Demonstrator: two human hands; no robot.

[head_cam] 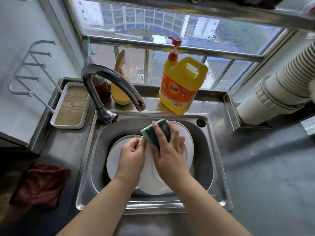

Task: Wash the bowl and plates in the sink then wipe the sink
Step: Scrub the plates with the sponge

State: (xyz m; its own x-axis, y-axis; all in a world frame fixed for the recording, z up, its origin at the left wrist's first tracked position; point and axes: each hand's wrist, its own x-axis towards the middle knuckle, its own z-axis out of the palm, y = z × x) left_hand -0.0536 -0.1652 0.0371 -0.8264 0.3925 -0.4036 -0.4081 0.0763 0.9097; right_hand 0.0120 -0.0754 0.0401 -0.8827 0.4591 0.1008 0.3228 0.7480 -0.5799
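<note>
Inside the steel sink (pixel 207 160) I hold a white plate (pixel 188 143) tilted on edge. My left hand (pixel 132 157) pinches its left rim. My right hand (pixel 167 149) grips a green sponge (pixel 157 132) folded over the plate's upper rim. A second white plate (pixel 115 157) lies flat in the basin beneath, partly covered by my left hand. I cannot pick out a bowl.
The faucet (pixel 109 82) arches over the sink's back left, with no water visible. A yellow detergent jug (pixel 183 84) stands behind the sink. A brown cloth (pixel 40 183) lies on the left counter, a tray (pixel 70 106) further back. A white pipe (pixel 276 92) runs at right.
</note>
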